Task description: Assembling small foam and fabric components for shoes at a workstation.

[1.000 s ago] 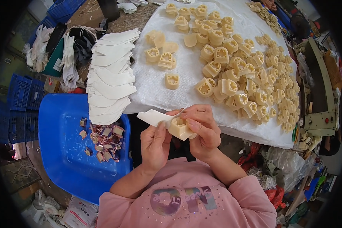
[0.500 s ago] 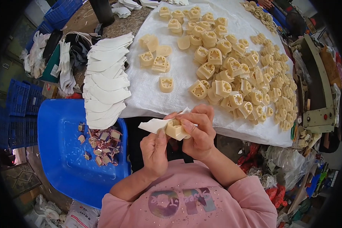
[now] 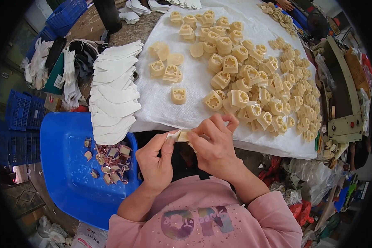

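Observation:
A beige plastic shoe heel (image 3: 185, 135) is held between my two hands at the table's front edge, with a white cover piece (image 3: 174, 135) bent against its left side. My left hand (image 3: 155, 162) pinches the cover and heel between thumb and fingers. On the other side, my right hand (image 3: 215, 144) grips the heel with bent fingers, which hide much of it. Beyond my hands, a single heel (image 3: 178, 95) stands on the white sheet (image 3: 161, 109). A large heap of similar heels (image 3: 248, 78) spreads to the right.
Overlapping white cut pieces (image 3: 115, 91) lie in a row at the left table edge. Below them a blue tub (image 3: 66, 165) holds shiny pinkish pieces (image 3: 113, 161). A metal machine frame (image 3: 347, 95) and plastic bags (image 3: 314, 177) are at right. Another person's hand (image 3: 286, 4) shows far off.
The heel has been turned and raised slightly, and its hollow top no longer shows. The white piece, which stuck out to the left, is now folded close. My left hand has shifted left.

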Tool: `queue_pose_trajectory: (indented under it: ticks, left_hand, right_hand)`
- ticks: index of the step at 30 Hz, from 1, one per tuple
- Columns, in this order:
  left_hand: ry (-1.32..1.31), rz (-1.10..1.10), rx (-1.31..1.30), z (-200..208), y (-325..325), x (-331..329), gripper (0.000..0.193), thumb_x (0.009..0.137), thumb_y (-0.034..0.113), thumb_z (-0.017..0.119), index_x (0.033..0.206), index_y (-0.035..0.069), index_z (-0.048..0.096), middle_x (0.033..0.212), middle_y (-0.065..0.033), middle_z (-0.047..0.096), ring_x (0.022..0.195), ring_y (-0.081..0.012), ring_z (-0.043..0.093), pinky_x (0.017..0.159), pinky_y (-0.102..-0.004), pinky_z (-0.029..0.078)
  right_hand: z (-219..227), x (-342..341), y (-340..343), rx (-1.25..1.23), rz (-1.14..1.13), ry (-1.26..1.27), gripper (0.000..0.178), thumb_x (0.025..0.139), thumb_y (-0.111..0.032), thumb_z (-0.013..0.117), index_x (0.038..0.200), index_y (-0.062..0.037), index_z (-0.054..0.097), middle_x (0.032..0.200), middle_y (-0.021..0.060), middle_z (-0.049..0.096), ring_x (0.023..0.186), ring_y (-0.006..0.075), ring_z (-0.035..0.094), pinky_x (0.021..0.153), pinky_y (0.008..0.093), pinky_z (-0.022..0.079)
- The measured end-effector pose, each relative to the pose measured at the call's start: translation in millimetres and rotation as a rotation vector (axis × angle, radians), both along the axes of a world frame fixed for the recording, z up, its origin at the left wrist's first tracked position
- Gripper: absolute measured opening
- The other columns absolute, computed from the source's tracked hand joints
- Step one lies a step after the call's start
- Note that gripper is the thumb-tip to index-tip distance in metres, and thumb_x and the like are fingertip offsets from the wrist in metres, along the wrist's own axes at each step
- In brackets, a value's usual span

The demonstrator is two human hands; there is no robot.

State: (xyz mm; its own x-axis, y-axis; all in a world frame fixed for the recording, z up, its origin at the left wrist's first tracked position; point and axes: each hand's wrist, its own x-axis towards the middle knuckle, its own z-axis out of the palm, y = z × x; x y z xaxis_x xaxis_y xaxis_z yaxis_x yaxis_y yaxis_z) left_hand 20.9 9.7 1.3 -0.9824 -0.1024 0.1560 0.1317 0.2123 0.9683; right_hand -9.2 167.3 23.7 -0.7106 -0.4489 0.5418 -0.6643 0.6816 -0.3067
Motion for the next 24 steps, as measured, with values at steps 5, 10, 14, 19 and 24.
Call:
queue_pose_trajectory:
  ticks: [5, 10, 14, 19, 24]
  left_hand:
    - [0.096, -0.016, -0.160, -2.6, 7.4, -0.3, 0.016, 0.089, 0.005, 0.054, 0.098, -0.005, 0.063, 0.072, -0.0122, 0.058, 0.059, -0.0187, 0.053, 0.055, -0.0275, 0.042]
    - [0.285, -0.038, -0.419, -1.8, 9.9, 1.2, 0.019, 0.086, 0.001, 0.053, 0.102, -0.004, 0.061, 0.080, -0.0165, 0.058, 0.065, -0.0273, 0.055, 0.058, -0.0297, 0.046]
    - [0.069, -0.105, -0.126, -4.9, -0.9, 4.0, 0.025, 0.086, -0.001, 0.055, 0.110, -0.001, 0.061, 0.094, -0.0155, 0.058, 0.079, -0.0197, 0.057, 0.067, -0.0268, 0.047]
    - [0.102, -0.212, 0.277, -28.5, -5.3, -5.7, 0.024, 0.085, 0.006, 0.062, 0.109, 0.001, 0.063, 0.095, -0.0065, 0.056, 0.082, -0.0128, 0.055, 0.072, -0.0225, 0.046]
    - [0.140, -0.222, 0.195, -30.1, -2.6, -7.4, 0.016, 0.084, 0.008, 0.064, 0.098, 0.001, 0.064, 0.081, -0.0045, 0.054, 0.068, -0.0110, 0.050, 0.060, -0.0232, 0.042]
  right_hand:
    - [-2.5, -1.0, 1.8, 0.082, 0.045, -0.168, 0.027, 0.052, 0.003, 0.061, 0.076, -0.0100, 0.057, 0.075, 0.0025, 0.044, 0.076, 0.0222, 0.044, 0.073, 0.0415, 0.025]
    - [-15.6, -4.1, 3.8, -0.001, 0.079, -0.155, 0.021, 0.055, 0.001, 0.061, 0.073, -0.0098, 0.055, 0.075, 0.0040, 0.044, 0.076, 0.0223, 0.045, 0.073, 0.0412, 0.026]
    - [-29.8, -9.6, 6.3, -0.212, 0.126, -0.200, 0.027, 0.059, 0.005, 0.061, 0.082, -0.0094, 0.058, 0.079, 0.0041, 0.046, 0.079, 0.0221, 0.046, 0.077, 0.0397, 0.026]
    - [-30.1, -9.4, 14.0, -0.390, 0.251, -0.339, 0.031, 0.063, 0.006, 0.061, 0.091, -0.0088, 0.058, 0.080, 0.0041, 0.045, 0.079, 0.0213, 0.045, 0.079, 0.0371, 0.026]
    - [-25.5, -7.7, 17.9, -0.412, 0.327, -0.462, 0.032, 0.063, 0.007, 0.060, 0.090, -0.0080, 0.058, 0.079, 0.0045, 0.044, 0.078, 0.0215, 0.043, 0.077, 0.0344, 0.027]
